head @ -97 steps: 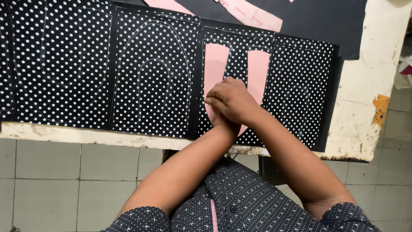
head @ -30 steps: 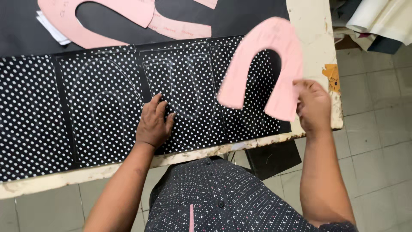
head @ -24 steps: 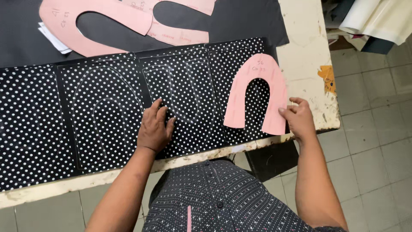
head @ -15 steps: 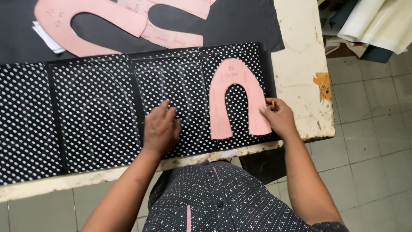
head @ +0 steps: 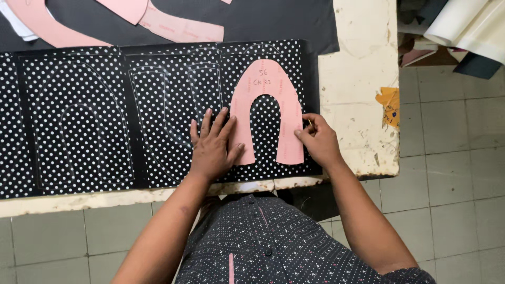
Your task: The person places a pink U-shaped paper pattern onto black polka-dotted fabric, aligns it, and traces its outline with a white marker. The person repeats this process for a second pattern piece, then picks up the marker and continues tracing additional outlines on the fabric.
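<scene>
On the dotted black fabric (head: pixel 79 121), right of two finished chalk outlines, lies the pink horseshoe pattern (head: pixel 265 89), untraced. Left hand (head: pixel 213 144) presses it flat; right hand (head: pixel 318 139) pinches its edge.
</scene>
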Demonstrator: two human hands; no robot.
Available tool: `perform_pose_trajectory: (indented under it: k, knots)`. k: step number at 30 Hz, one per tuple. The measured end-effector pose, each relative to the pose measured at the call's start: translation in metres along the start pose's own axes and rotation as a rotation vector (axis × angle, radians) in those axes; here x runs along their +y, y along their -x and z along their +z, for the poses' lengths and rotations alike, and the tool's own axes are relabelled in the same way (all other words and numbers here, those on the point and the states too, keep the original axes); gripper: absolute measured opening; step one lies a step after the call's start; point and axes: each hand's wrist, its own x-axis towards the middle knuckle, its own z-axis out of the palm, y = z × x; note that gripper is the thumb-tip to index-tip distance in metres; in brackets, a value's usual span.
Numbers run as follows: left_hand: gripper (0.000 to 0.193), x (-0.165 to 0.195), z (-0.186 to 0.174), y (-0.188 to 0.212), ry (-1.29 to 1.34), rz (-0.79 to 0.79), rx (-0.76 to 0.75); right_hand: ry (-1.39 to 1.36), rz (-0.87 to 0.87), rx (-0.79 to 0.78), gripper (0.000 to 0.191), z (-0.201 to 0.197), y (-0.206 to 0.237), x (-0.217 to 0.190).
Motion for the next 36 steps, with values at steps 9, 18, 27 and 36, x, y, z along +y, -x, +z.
perform_pose_trajectory:
  k: [9, 18, 27, 36]
  knots:
    - [0.071, 0.008, 0.002, 0.008, -0.022, 0.003, -0.003, 0.056, 0.001, -0.026, 0.049, -0.005, 0.001, 0.002]
    - [0.069, 0.006, 0.004, 0.009, -0.028, 0.021, -0.005, 0.136, 0.008, -0.024, 0.049, -0.005, -0.002, 0.003]
    - [0.068, 0.003, 0.003, 0.01, -0.009, 0.028, -0.01, 0.246, 0.042, -0.027, 0.046, -0.008, -0.004, -0.002]
    - [0.067, 0.002, 0.004, 0.011, 0.02, 0.014, -0.036, 0.258, -0.069, -0.071, 0.068, -0.014, -0.004, 0.001]
